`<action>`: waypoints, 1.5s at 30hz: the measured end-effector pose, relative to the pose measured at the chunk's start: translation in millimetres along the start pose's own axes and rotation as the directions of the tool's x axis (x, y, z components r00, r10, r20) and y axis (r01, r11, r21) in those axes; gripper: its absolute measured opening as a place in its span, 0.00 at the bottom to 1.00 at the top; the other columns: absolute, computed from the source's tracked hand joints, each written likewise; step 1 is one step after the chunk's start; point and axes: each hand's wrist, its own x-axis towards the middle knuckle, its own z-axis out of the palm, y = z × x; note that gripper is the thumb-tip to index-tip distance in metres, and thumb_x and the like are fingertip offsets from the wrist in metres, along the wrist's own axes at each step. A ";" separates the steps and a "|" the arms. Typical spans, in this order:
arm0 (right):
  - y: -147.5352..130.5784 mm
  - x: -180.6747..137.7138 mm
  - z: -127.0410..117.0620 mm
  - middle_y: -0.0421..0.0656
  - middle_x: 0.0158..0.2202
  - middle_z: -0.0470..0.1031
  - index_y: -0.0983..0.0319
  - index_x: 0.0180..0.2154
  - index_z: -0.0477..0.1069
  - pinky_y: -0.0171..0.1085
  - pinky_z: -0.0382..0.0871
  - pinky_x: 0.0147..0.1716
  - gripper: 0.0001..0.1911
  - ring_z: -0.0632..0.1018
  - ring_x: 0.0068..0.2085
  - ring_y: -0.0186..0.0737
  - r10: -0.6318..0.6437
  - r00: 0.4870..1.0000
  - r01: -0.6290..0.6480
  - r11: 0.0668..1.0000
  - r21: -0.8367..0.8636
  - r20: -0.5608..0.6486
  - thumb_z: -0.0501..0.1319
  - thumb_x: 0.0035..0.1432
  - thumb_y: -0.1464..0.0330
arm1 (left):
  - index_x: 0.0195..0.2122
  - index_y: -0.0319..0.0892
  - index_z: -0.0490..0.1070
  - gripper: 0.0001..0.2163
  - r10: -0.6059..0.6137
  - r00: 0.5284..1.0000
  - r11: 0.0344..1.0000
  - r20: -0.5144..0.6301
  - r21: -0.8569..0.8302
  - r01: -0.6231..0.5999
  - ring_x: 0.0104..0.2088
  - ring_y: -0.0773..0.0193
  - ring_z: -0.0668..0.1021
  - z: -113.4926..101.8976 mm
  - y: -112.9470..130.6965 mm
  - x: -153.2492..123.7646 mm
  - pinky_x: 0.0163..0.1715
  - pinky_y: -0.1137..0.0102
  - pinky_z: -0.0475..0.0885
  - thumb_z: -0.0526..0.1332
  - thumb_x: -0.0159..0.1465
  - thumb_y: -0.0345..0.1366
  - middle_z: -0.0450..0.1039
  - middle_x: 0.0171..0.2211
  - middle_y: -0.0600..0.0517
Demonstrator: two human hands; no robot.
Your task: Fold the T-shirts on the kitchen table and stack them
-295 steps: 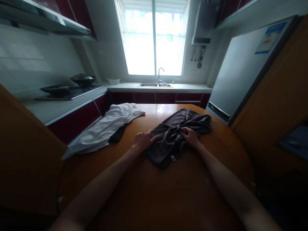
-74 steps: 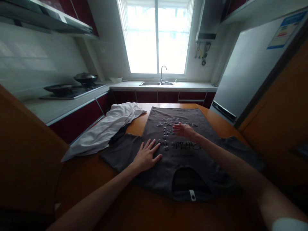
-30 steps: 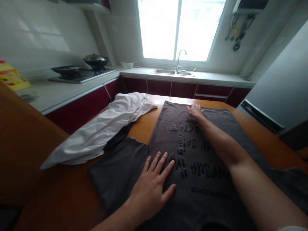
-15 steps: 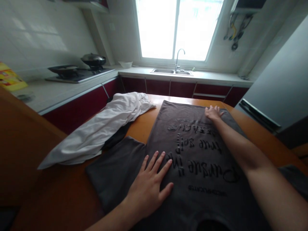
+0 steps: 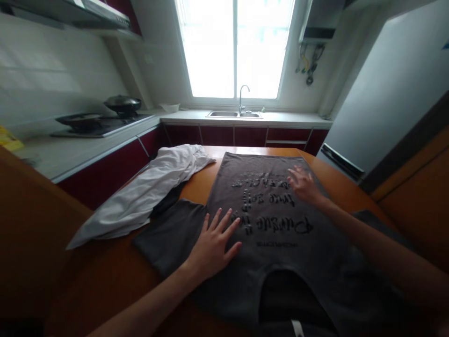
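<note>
A dark grey T-shirt (image 5: pixel 231 267) lies spread on the wooden table, its neckline and a white label toward me and its hem at the far side. Black lettering on its front reads upside down from here. My left hand (image 5: pixel 214 245) rests flat on the shirt near the left sleeve, fingers spread. Over the lettering at the upper right is my right hand (image 5: pixel 303 184), its fingers apart and slightly blurred; it holds nothing. Whether it touches the cloth I cannot tell.
Left of the shirt, a white garment (image 5: pixel 140 194) lies over a dark cloth (image 5: pixel 168 199) on the table (image 5: pixel 199 185). Beyond are a counter with a sink (image 5: pixel 224 114), a stove with a covered wok (image 5: pixel 122 105), and a fridge (image 5: pixel 382 89) at right.
My right hand has come back from near the shirt's far edge toward the lettering. My left hand stays flat on the shirt. The view has tilted and shifted, showing more of the neckline.
</note>
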 end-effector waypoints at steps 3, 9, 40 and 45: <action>-23.3 -88.7 -10.3 0.46 0.71 0.58 0.52 0.63 0.67 0.65 0.43 0.68 0.24 0.55 0.72 0.54 -0.191 0.973 0.173 0.976 0.135 0.130 0.53 0.67 0.62 | 0.70 0.48 0.58 0.25 0.162 0.986 0.985 -0.032 -0.049 -0.164 0.71 0.50 0.55 -14.2 21.5 -6.4 0.70 0.47 0.48 0.53 0.73 0.45 0.55 0.71 0.48; -44.9 -233.8 -59.0 0.46 0.68 0.63 0.50 0.60 0.70 0.59 0.57 0.67 0.21 0.60 0.70 0.50 -0.351 0.931 0.315 0.911 0.265 0.101 0.56 0.67 0.66 | 0.57 0.50 0.74 0.18 0.579 0.811 0.788 0.078 -0.311 -0.532 0.53 0.56 0.75 -28.6 69.5 -30.9 0.57 0.61 0.68 0.60 0.70 0.49 0.75 0.53 0.47; -51.7 -253.0 -38.8 0.56 0.71 0.55 0.63 0.66 0.64 0.64 0.48 0.66 0.30 0.53 0.72 0.60 0.024 0.977 0.032 0.966 -0.257 0.213 0.51 0.70 0.55 | 0.74 0.57 0.44 0.33 0.380 0.896 0.921 0.230 -0.188 -0.342 0.73 0.45 0.48 -4.9 53.9 -29.7 0.68 0.40 0.44 0.54 0.71 0.55 0.43 0.74 0.49; -95.1 -200.7 -41.0 0.54 0.72 0.53 0.61 0.67 0.63 0.57 0.50 0.67 0.27 0.53 0.72 0.54 -0.089 0.985 0.118 0.972 -0.203 0.147 0.49 0.71 0.60 | 0.73 0.57 0.46 0.34 0.384 0.886 0.919 0.260 -0.196 -0.341 0.73 0.44 0.47 -6.2 59.9 -31.3 0.68 0.39 0.43 0.56 0.69 0.57 0.43 0.74 0.49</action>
